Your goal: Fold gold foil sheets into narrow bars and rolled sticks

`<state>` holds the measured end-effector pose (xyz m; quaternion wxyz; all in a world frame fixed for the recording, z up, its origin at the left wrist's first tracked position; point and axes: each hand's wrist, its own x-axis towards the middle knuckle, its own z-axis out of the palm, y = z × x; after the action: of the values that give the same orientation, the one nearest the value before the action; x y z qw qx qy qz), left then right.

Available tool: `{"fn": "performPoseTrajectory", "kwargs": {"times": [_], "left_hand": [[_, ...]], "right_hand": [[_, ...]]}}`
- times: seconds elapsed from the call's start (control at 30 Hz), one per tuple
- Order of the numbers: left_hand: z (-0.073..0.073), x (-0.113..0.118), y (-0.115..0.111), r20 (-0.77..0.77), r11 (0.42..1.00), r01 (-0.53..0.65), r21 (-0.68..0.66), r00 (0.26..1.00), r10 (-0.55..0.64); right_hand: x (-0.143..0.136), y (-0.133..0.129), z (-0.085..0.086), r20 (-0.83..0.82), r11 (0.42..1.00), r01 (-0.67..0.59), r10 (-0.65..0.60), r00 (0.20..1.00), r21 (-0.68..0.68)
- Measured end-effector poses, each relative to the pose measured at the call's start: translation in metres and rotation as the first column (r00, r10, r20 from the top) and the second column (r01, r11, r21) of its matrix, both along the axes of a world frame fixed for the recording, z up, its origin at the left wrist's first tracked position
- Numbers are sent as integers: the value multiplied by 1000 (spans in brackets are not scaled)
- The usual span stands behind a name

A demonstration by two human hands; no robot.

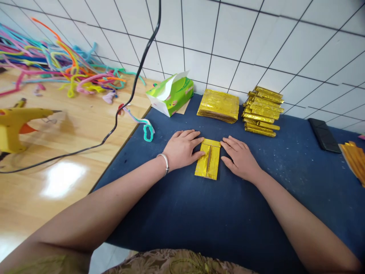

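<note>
A flat gold foil piece (202, 163) lies on the dark blue table surface (176, 213), with a strip across its top and a lengthwise fold or seam down its middle. My left hand (184, 149), a silver bangle at its wrist, rests with fingers apart at the piece's left edge, the fingertips touching it. On the other side my right hand (238, 156) lies flat with spread fingers, its fingertips at the upper right edge. Neither hand grips anything. Behind them are a stack of gold sheets (219, 104) and a pile of folded gold strips (264, 110).
A green tissue pack (173, 95) stands by the tiled wall. On the wooden table at left are colourful pipe cleaners (74, 72), a yellow glue gun (17, 123) and a black cable (137, 78). A phone (323, 135) and more gold strips (353, 158) lie right.
</note>
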<state>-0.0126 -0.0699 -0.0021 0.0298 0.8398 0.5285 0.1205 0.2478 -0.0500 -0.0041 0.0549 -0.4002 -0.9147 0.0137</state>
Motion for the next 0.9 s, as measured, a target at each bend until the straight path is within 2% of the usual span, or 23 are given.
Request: {"fn": "performPoseTrajectory", "kwargs": {"times": [0.23,0.37,0.47,0.6,0.77,0.9], "left_hand": [[-1,1,1,-7,999,-35,13,999,35],[0,2,0,-9,999,-43,18,999,44],[0,2,-1,-12,999,-39,22,999,39],[-1,1,0,-4,999,-31,26,999,31],[-5,-2,3,13,1000,9,25,1000,-9],[-7,-3,4,22,998,59,35,998,-60]], "right_hand": [[-2,-4,0,-79,999,-3,1,997,-34],[-10,-12,2,-135,1000,-22,23,991,9],[-14,-18,4,-153,992,-65,81,985,107],[-15,-24,4,-114,957,-212,237,965,200],[-15,-26,4,-107,904,-364,394,913,224],[-16,-25,5,-142,915,-359,386,912,182]]}}
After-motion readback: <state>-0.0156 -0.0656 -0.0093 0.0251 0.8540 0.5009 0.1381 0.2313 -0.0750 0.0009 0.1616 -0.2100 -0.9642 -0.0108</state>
